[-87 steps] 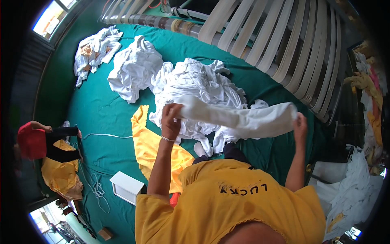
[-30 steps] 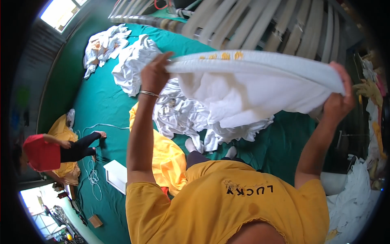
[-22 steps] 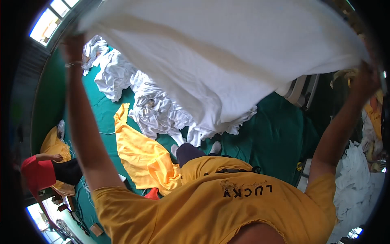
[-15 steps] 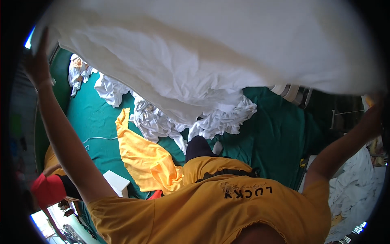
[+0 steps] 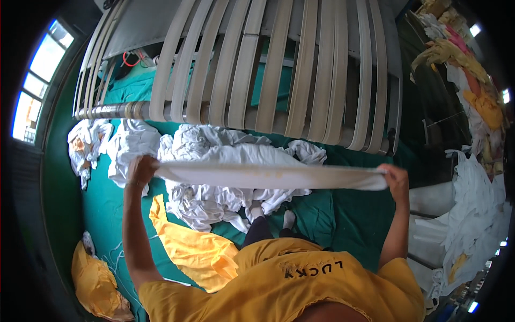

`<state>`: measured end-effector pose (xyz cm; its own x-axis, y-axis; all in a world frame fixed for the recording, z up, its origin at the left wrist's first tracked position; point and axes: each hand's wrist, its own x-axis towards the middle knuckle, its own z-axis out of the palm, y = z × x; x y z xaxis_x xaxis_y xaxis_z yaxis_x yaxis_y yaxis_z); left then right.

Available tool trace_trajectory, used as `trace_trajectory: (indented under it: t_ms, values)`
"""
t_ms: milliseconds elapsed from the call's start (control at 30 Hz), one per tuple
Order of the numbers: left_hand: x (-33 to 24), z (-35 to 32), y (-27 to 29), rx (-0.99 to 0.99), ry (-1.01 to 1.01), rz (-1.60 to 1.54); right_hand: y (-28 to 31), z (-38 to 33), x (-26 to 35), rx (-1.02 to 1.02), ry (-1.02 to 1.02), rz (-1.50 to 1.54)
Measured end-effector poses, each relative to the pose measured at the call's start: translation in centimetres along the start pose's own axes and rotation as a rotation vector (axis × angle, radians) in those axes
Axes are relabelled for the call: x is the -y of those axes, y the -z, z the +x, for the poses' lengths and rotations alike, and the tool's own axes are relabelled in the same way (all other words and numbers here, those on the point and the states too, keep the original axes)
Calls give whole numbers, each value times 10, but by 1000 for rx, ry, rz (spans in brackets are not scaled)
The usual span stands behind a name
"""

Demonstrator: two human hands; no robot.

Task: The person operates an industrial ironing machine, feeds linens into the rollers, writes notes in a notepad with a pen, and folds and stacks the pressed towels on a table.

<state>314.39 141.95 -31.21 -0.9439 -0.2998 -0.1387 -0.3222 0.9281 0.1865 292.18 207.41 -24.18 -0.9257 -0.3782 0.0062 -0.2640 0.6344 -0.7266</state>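
Nearest the camera, the yellow short-sleeved shirt (image 5: 300, 284) worn by the person fills the lower edge, and a crumpled yellow cloth garment (image 5: 196, 249) lies on the green cloth-covered surface (image 5: 354, 214) just beside the left arm. Both forearms are raised in front of the chest. The left hand (image 5: 141, 169) is closed around one end of a long white cloth sheet (image 5: 268, 176), and the right hand (image 5: 396, 180) is clenched on the other end, so that the sheet is held stretched taut and nearly level between them, above the surface. Beneath and beyond it a heap of crumpled white laundry (image 5: 214, 188) is spread, with a smaller white pile (image 5: 86, 147) farther to the left. Farthest off, a curved rack of pale slats (image 5: 279, 70) rises over a metal roller (image 5: 112, 110).

The step in hand is judged to be the shaking-out and straightening of the sheet; what follows would call for an even grip at both ends so that the edges can be brought together squarely.

Half a second ago the sheet was billowed overhead and hid the rack; it has since been brought down and drawn into a flat band.
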Motion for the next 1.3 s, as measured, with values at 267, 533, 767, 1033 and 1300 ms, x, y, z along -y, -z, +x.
trace_trajectory:
  t_ms: [267,533,767,1033,1300]
  values:
    - [-47,244,15,-821,73,58,2,186,-62,-673,2,149]
    - [52,93,-192,-483,429,-578,-120,12,-157,-355,-759,558]
    - [21,161,-223,-190,356,-1104,-200,72,-174,-210,-483,853]
    - [45,108,-155,-34,453,-1517,-125,18,-122,-458,-534,993]
    - [68,140,-127,-226,144,-472,-92,24,-96,-806,-278,124]
